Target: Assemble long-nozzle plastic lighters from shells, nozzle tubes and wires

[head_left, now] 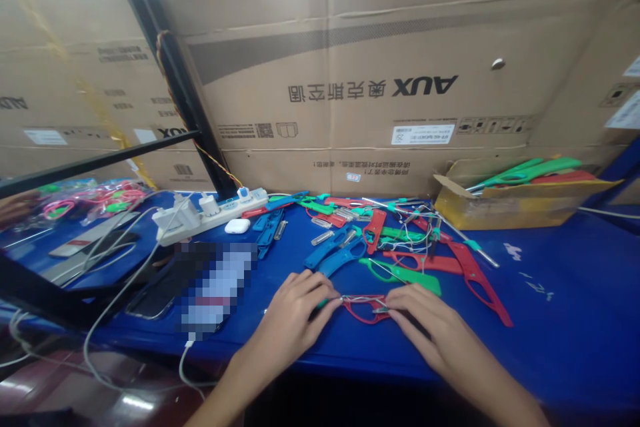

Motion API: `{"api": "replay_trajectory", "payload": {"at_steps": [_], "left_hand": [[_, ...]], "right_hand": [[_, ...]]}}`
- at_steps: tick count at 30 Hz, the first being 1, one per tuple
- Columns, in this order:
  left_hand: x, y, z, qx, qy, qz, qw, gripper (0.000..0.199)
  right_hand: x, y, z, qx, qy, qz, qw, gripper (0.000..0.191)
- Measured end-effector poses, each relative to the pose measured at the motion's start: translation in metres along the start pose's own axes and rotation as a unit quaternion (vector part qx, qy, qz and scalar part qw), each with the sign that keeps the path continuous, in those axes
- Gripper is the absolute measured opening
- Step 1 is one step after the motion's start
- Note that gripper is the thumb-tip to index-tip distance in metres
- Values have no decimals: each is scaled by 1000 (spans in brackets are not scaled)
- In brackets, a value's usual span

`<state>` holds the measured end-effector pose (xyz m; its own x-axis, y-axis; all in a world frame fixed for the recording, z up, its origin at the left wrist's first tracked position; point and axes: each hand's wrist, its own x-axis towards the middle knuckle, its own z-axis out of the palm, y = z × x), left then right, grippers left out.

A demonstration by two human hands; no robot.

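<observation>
A red plastic lighter handle shell [367,317] with a loop-shaped opening lies at the front of the blue table, with pale wires running along it. My left hand [300,307] is closed on its left end, where a bit of teal plastic shows by the fingers. At the right end, my right hand [417,317] pinches the shell; a small metal part sits beside its fingertips. Just behind are a green handle shell [415,277] with a thin metal rod, blue shells [337,250] and red shells [480,280]. The parts under my fingers are hidden.
A cardboard box [505,213] of green and red lighters stands at right. To the left are a power strip [215,217], a white earbud case [237,226], phones with cables and a black metal frame [175,80]. Large cartons [325,33] form the back. Another person's hand [15,210] shows at far left.
</observation>
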<state>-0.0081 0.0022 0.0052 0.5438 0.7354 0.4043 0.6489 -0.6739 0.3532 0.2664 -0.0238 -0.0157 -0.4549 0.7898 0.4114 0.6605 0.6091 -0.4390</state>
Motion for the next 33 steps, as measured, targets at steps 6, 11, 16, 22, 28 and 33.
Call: {"api": "replay_trajectory", "payload": {"at_steps": [6,11,16,22,28,33], "left_hand": [[0,0,2,42,14,53,998,17],[-2,-3,4,42,2,57,997,19],[-2,0,1,39,-18,51,998,21],[0,1,1,62,-3,75,995,22],[0,3,3,92,14,93,991,23],[-1,3,2,81,-3,79,994,24]], "right_hand": [[0,1,-1,0,10,-11,1000,17],[-3,3,-2,-15,33,-40,999,19],[-9,5,-3,-37,39,-52,997,24],[-7,8,-2,-9,37,-53,998,24],[-4,8,-3,-7,34,-40,999,22],[-3,4,-6,4,9,-11,1000,19]]}}
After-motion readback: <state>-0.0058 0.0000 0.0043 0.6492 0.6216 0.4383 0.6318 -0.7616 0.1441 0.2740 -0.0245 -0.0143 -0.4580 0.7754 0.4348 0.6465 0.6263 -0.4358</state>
